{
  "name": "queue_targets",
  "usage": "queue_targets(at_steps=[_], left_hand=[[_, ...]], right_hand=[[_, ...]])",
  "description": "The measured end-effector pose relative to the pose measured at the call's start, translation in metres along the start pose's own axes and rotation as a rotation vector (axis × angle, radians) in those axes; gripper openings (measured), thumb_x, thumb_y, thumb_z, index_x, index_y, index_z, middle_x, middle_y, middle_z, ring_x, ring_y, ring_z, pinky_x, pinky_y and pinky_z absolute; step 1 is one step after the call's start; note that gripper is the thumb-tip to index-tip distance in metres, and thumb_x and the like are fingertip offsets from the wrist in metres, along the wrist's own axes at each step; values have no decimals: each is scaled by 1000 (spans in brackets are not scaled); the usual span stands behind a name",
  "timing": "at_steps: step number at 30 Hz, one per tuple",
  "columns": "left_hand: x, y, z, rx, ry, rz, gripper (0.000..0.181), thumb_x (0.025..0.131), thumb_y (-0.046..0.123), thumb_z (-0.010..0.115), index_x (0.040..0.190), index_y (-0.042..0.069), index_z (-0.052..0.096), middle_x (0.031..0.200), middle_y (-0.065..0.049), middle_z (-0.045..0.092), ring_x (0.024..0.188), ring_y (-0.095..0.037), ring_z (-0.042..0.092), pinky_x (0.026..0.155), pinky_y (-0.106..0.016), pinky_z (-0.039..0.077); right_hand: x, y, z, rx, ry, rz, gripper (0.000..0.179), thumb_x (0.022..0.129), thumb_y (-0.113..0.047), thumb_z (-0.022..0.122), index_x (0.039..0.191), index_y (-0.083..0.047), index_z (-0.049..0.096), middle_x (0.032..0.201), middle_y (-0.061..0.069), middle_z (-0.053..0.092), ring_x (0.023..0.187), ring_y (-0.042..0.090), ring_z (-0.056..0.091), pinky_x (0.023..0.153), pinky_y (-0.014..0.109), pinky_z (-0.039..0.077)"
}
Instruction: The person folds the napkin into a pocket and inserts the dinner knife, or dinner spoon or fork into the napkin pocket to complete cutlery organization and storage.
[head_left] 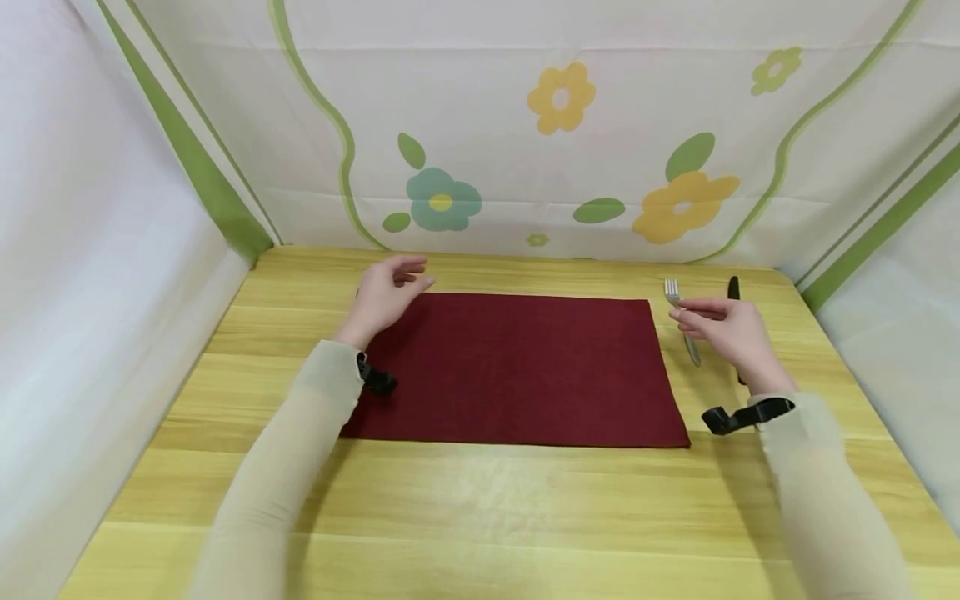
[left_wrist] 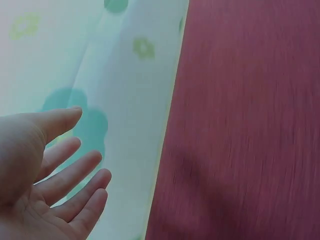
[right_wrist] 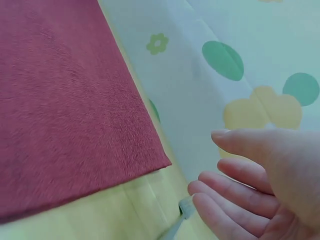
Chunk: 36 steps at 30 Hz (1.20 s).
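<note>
Backdrop cloth (head_left: 480,108) is biggest: white, printed flowers, green borders, filling the upper frame. Below it, wood-grain tabletop (head_left: 480,508), down to the bottom edge. Dark red mat (head_left: 517,367) lies flat mid-frame, long axis left to right. From where I stand, cream sleeves (head_left: 262,483) come in from lower left and lower right, black straps (head_left: 772,408) at the wrists.

Left hand (head_left: 384,296), left of centre, above the mat's upper-left corner: fingers loosely spread, thumb well apart, nothing held. Right hand (head_left: 727,329), right side of frame, past the mat's right edge: fingers lightly bent, thumb clear of them, no grip on anything.

Dark slim utensil (head_left: 733,287), probably a knife, far right, mostly hidden by the right hand, ends showing above and below it.

Fork (head_left: 692,348), right of the mat, between it and the dark utensil. Tines toward top of frame, handle down, long axis roughly along the mat's right edge. Key relation: fork is right at the right hand's fingertips, which overlap its neck; touching or just above, can't tell. Right hand much nearer; left well apart.

No brands, labels or readable writing anywhere.
</note>
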<state>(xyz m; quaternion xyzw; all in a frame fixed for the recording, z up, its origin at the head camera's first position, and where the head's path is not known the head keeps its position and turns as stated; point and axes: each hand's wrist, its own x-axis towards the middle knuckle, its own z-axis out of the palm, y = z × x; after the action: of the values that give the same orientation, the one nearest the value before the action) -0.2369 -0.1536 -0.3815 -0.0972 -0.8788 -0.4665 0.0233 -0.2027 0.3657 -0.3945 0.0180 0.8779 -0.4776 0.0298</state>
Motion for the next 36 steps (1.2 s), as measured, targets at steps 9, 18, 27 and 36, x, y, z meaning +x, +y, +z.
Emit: queue_targets(at_steps=[9, 18, 27, 36], left_hand=[[1, 23, 55, -76, -100, 50, 44, 98, 27, 73, 137, 9, 64, 131, -10, 65, 117, -25, 63, 100, -36, 49], [1, 45, 106, -140, -210, 80, 46, 97, 28, 74, 137, 9, 63, 132, -10, 65, 117, -25, 62, 98, -34, 49], [7, 67, 151, -198, -275, 85, 46, 97, 27, 74, 136, 7, 64, 129, -8, 66, 112, -17, 62, 95, -28, 50], [16, 92, 187, -274, -320, 100, 45, 95, 27, 76, 135, 8, 66, 127, -9, 67, 106, -11, 63, 91, -26, 51]], right_hand=[[-38, 11, -9, -26, -26, 21, 60, 94, -38, 76, 133, 6, 63, 100, -10, 76, 88, 7, 73, 68, 12, 51], [-71, 17, -1, 30, -55, 31, 58, 94, -31, 77, 133, 10, 61, 103, 0, 76, 90, 13, 74, 76, 20, 57], [-97, 30, 7, 10, -65, 60, 54, 95, -30, 76, 130, 9, 64, 106, 5, 76, 86, 13, 73, 72, 28, 60], [-113, 26, 18, 27, -84, 80, 52, 93, -29, 78, 127, 9, 65, 100, 8, 77, 85, 9, 72, 71, 25, 59]])
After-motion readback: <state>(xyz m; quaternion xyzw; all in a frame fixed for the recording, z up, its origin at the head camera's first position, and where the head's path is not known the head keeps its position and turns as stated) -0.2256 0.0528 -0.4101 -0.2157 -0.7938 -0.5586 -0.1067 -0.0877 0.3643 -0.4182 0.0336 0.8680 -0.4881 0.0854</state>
